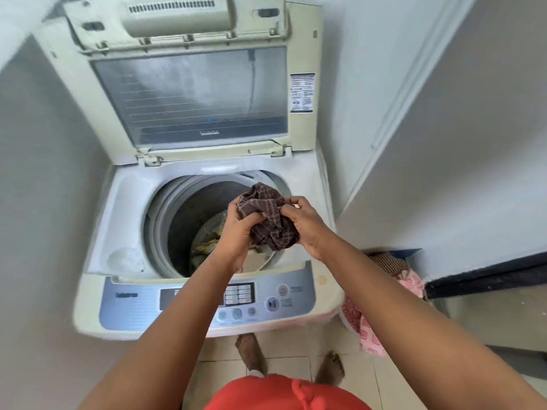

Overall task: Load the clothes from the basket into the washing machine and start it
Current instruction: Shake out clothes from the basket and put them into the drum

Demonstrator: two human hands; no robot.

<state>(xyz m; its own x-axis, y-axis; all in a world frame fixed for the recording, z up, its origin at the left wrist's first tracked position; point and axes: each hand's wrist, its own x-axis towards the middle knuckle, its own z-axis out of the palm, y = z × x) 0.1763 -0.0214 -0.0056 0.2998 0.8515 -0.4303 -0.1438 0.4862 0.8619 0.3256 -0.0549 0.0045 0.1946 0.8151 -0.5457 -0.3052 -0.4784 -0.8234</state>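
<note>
Left hand [238, 229] and right hand [302, 224]: both grip one bunched brown patterned cloth [268, 216], held above the drum opening [189, 226], its bulk hanging roughly downward. Washing machine [124, 214]: one, lid [192, 93] raised upright. In the drum, yellowish laundry [207, 245], count unclear. Basket [411, 255] at right, holding pink clothes [411, 284].

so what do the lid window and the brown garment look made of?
Lid window: clear rigid panel, glass or plastic, cannot tell which; glossy reflections, printed lines. Brown garment: soft woven or knit fabric, matte, patterned; it bunches in the left hand and right hand.
</note>
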